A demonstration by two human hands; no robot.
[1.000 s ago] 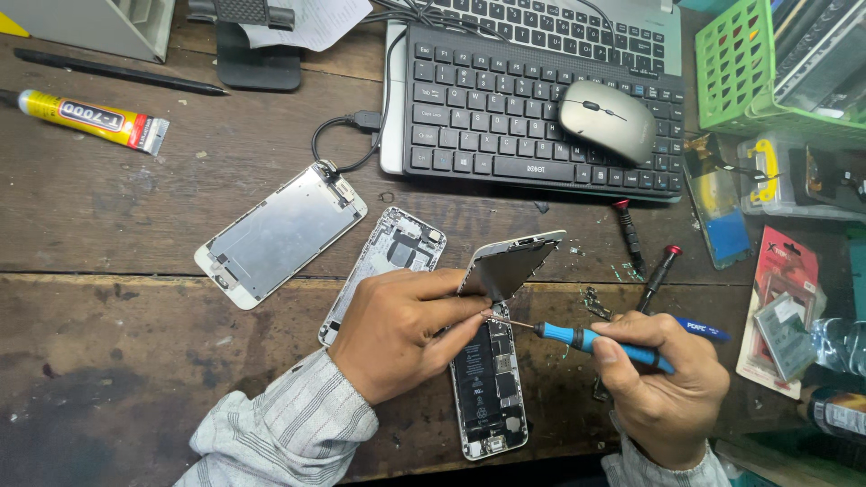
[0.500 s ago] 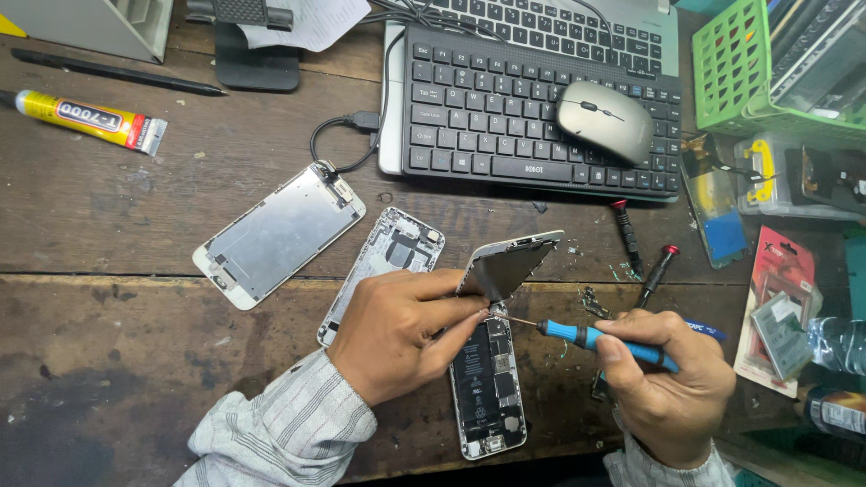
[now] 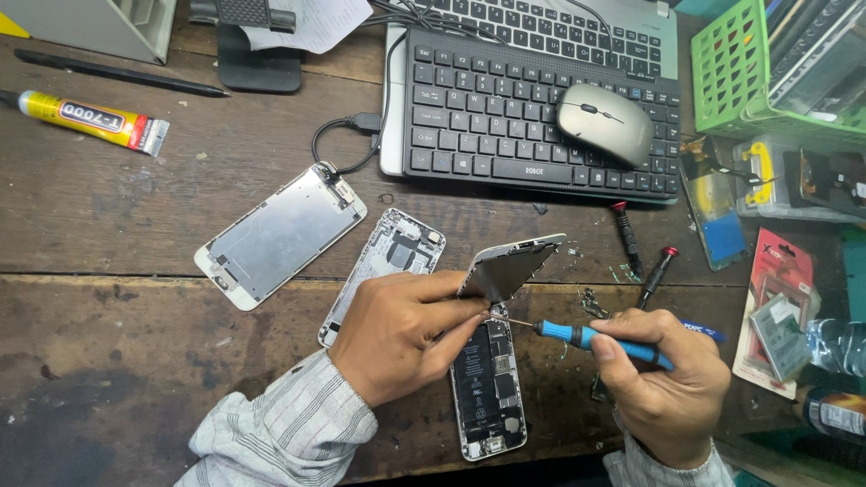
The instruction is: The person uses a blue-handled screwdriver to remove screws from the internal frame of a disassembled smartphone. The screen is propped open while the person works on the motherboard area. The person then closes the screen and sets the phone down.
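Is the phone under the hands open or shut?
Open: the phone shows its battery and boards, and the left hand holds its screen panel tilted up.

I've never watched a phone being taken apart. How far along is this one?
Done: the opened phone shows its battery, and its screen panel is tilted up. In hand: the left hand props that panel while the right hand holds a blue screwdriver at the hinge end. Left: the panel is not lifted away.

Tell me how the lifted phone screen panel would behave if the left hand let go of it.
The screen panel stands tilted above the opened phone, propped by the left hand, so it would probably drop shut. It looks thin and flat, likely light and fragile. It seems joined at the top edge, so tugging may strain that.
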